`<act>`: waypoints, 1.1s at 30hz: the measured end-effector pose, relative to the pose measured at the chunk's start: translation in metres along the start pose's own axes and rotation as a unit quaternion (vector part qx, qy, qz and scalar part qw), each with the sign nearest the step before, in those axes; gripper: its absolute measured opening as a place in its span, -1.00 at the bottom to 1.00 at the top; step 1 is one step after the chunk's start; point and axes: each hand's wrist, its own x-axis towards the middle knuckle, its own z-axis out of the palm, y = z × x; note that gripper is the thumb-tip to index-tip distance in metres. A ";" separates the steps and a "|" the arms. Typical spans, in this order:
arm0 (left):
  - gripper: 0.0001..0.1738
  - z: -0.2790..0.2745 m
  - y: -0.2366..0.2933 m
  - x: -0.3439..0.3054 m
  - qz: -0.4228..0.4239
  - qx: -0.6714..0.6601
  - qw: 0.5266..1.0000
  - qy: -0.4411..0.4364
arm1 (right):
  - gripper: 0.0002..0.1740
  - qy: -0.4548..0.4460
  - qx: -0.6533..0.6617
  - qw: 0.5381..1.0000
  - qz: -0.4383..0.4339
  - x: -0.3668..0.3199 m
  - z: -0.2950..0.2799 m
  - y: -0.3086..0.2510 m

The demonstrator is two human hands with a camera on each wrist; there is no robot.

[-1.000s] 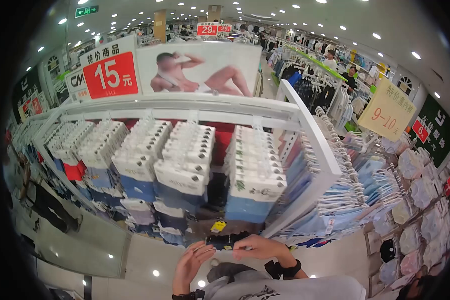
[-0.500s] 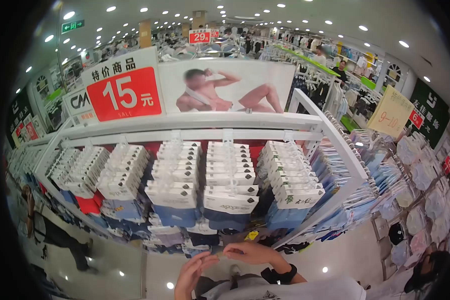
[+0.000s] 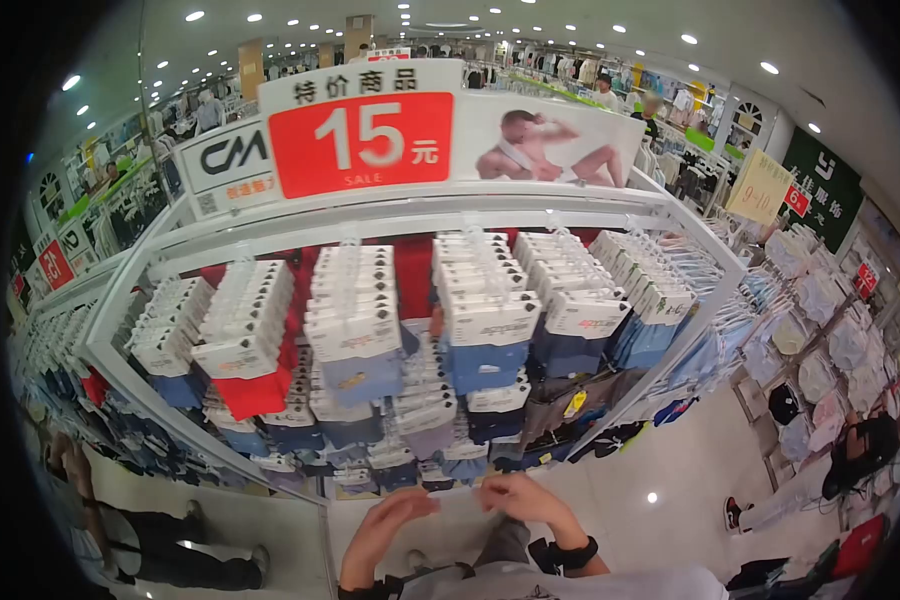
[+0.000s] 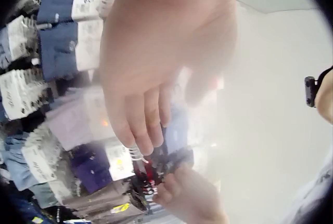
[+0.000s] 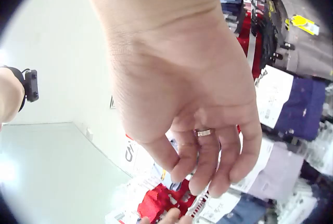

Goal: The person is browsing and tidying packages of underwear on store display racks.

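My left hand (image 3: 385, 528) is raised low in front of me, fingers extended and nothing in them; its palm fills the left wrist view. Across a small gap, my right hand (image 3: 528, 500) is held with loosely bent fingers, and a ring (image 5: 204, 132) shows on one of them. That hand is empty too. Beyond both hands hang rows of underwear packs with white card tops, among them a blue pack (image 3: 488, 362) and a red pack (image 3: 250, 396). Neither hand touches the packs.
A white rack frame (image 3: 708, 312) surrounds the hanging rows. On top stands a red and white price sign (image 3: 362, 135). Light blue clothes on hangers (image 3: 710, 345) hang to the right. A person's dark-trousered legs (image 3: 195, 565) are at the lower left.
The head view has swung left along the rack, bringing the red pack and price sign nearer the middle. My hands, earlier close together at the fingertips, are now slightly further apart.
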 end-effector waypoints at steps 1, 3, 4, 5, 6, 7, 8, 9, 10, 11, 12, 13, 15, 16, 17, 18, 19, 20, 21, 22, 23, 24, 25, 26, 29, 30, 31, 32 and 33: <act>-0.56 -0.011 -0.003 -0.014 -0.009 0.009 1.000 0.009 | -0.70 -0.005 -0.008 1.000 0.009 0.003 0.014 -0.007; -0.55 -0.034 -0.002 -0.042 -0.032 0.030 0.999 0.031 | -0.72 -0.015 -0.016 0.999 0.025 0.008 0.044 -0.022; -0.59 -0.042 -0.001 -0.053 -0.040 0.022 0.998 0.041 | -0.72 -0.002 0.027 0.999 0.023 0.009 0.058 -0.027; -0.58 -0.051 0.001 -0.062 -0.038 0.012 0.999 0.036 | -0.72 0.012 0.068 0.997 0.020 0.010 0.070 -0.030; -0.58 -0.058 0.002 -0.068 -0.035 0.002 0.999 0.030 | -0.72 0.027 0.107 0.994 0.018 0.012 0.079 -0.034; -0.58 -0.065 0.001 -0.076 -0.035 -0.010 0.999 0.023 | -0.73 0.027 0.104 0.994 0.017 0.012 0.088 -0.037; -0.58 -0.072 -0.001 -0.079 -0.035 -0.007 0.999 0.026 | -0.74 0.029 0.097 0.995 0.015 0.014 0.093 -0.040; -0.58 -0.077 -0.002 -0.081 -0.034 -0.005 0.999 0.028 | -0.74 0.031 0.090 0.995 0.012 0.014 0.097 -0.044; -0.58 -0.082 -0.001 -0.079 -0.031 0.000 0.999 0.030 | -0.74 0.036 0.073 0.997 0.007 0.015 0.098 -0.048; -0.58 -0.085 0.001 -0.078 -0.027 -0.004 0.999 0.033 | -0.73 0.041 0.057 0.998 0.001 0.016 0.100 -0.052; -0.58 -0.084 0.007 -0.080 -0.026 -0.007 0.999 0.038 | -0.72 0.045 0.044 0.998 -0.004 0.015 0.103 -0.054; -0.58 -0.084 0.011 -0.082 -0.027 -0.009 0.999 0.043 | -0.72 0.045 0.041 0.998 0.008 0.015 0.106 -0.053; -0.58 -0.087 0.012 -0.081 -0.019 -0.006 1.000 0.024 | -0.71 0.042 0.035 0.998 0.032 0.015 0.110 -0.048; -0.59 -0.087 0.011 -0.080 -0.015 -0.006 1.000 0.015 | -0.70 0.042 0.026 0.998 0.024 0.014 0.111 -0.049; -0.58 -0.087 0.010 -0.077 -0.016 0.005 1.000 0.012 | -0.69 0.042 0.016 0.999 0.016 0.012 0.112 -0.051; -0.58 -0.088 0.010 -0.074 -0.016 0.016 1.000 0.009 | -0.68 0.041 0.007 0.999 0.008 0.010 0.111 -0.052; -0.58 -0.088 0.010 -0.072 -0.018 0.028 0.999 0.008 | -0.69 0.044 0.018 0.999 0.004 0.009 0.110 -0.050; -0.58 -0.085 0.011 -0.072 -0.017 0.026 0.999 0.007 | -0.71 0.047 0.031 0.998 -0.002 0.009 0.108 -0.047; -0.58 -0.082 0.013 -0.071 -0.016 0.026 0.999 0.007 | -0.72 0.050 0.046 0.998 -0.008 0.009 0.107 -0.047; -0.58 -0.080 0.017 -0.066 -0.012 0.029 1.000 0.005 | -0.73 0.069 0.056 0.996 -0.005 0.011 0.104 -0.051; -0.61 -0.077 0.020 -0.063 -0.009 0.025 1.000 0.009 | -0.75 0.087 0.068 0.994 0.001 0.010 0.102 -0.057; -0.63 -0.073 0.020 -0.060 -0.008 0.020 1.000 0.012 | -0.76 0.106 0.081 0.991 0.009 0.007 0.102 -0.059; -0.66 -0.072 0.020 -0.056 -0.006 0.015 1.000 0.014 | -0.77 0.110 0.084 0.990 0.009 0.006 0.101 -0.056; -0.66 -0.072 0.020 -0.049 -0.009 0.028 1.000 0.008 | -0.78 0.117 0.085 0.989 0.009 0.004 0.098 -0.053; -0.65 -0.066 0.023 -0.033 -0.020 0.065 0.998 -0.011 | -0.78 0.119 0.048 0.992 0.017 -0.009 0.090 -0.042; -0.64 -0.063 0.028 -0.029 -0.023 0.081 0.996 -0.016 | -0.78 0.115 0.030 0.993 0.020 -0.012 0.087 -0.039; -0.64 -0.061 0.033 -0.024 -0.024 0.098 0.995 -0.019 | -0.79 0.114 0.061 0.991 0.026 -0.015 0.084 -0.036; -0.65 -0.059 0.039 -0.020 -0.018 0.100 0.995 -0.015 | -0.79 0.111 0.093 0.989 0.033 -0.018 0.081 -0.033; -0.66 -0.057 0.045 -0.017 -0.013 0.103 0.995 -0.010 | -0.79 0.107 0.126 0.985 0.040 -0.020 0.081 -0.030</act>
